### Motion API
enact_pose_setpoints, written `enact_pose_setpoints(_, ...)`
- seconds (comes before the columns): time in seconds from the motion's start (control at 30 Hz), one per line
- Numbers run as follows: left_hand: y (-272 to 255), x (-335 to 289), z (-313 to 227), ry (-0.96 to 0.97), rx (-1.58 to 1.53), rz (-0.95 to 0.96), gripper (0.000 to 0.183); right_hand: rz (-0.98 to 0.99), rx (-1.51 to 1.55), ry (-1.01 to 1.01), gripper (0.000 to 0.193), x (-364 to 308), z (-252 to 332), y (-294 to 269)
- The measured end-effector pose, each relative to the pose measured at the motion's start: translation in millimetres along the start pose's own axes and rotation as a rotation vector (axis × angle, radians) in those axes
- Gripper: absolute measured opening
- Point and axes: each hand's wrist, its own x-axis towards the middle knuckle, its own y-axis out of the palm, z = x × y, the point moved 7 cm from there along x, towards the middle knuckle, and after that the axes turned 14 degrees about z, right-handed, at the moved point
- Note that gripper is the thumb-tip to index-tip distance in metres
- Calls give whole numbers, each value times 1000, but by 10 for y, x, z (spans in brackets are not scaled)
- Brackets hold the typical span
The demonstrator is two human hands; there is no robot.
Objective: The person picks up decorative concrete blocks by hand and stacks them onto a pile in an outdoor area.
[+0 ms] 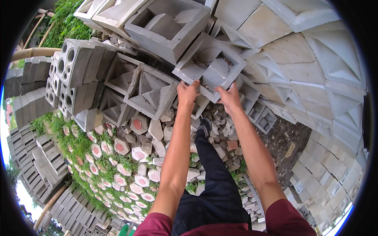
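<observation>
Both arms reach forward to a grey concrete ventilation block (219, 73) with square recesses and bits of dirt inside. My left hand (188, 93) grips its near left edge, thumb on top and fingers curled underneath. At the near right corner my right hand (229, 96) holds the same block, its thumb over the rim. The block lies tilted, close to a larger hollow block (173, 43) behind it. Under and beside it are more blocks; whether it rests on them is hidden. Left of my left hand leans a block with a pyramid-shaped pattern (152, 89).
Blocks with round holes (67, 63) are stacked at the left. Pale patterned blocks form a high stack (299, 67) on the right. Loose rubble (220, 133) surrounds my foot (204, 128). Hexagonal pavers (120, 146) sit in grass, and bamboo poles (35, 53) stand far left.
</observation>
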Motion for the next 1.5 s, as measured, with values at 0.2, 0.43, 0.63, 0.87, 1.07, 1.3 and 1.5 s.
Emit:
enact_pose_setpoints(0.2, -6, -19, -25, -18, -6, 22, 36, -4, -13, -23, 70, 31, 6, -19)
enact_pose_setpoints(0.43, -108, -211, -45, -61, -47, 187, 47, 9, -81, 7, 79, -43, 17, 3)
enact_pose_setpoints(0.63, -919, -1212, 242, 13, -58, 185, 46, -169, -312, 420, 110, -778, -530, 164)
enact_pose_setpoints(0.87, -2351, -2574, 1279, 102, 284, -236, 32, 320, -620, 67, 50, -1579, -1234, 1295)
enact_pose_setpoints(1.07, -3074, -3610, 1690, 110, 186, -447, 30, 629, -973, -248, 25, -2278, -1530, 2875)
enact_pose_setpoints(1.3, -3899, -5353, 2244, 149, -84, -695, 33, 922, -1175, -402, 11, -3465, -2039, 4309)
enact_pose_setpoints(1.5, -4277, -7041, 2927, 117, -201, -934, 35, 1266, -1308, -402, 16, -4814, -2757, 5172)
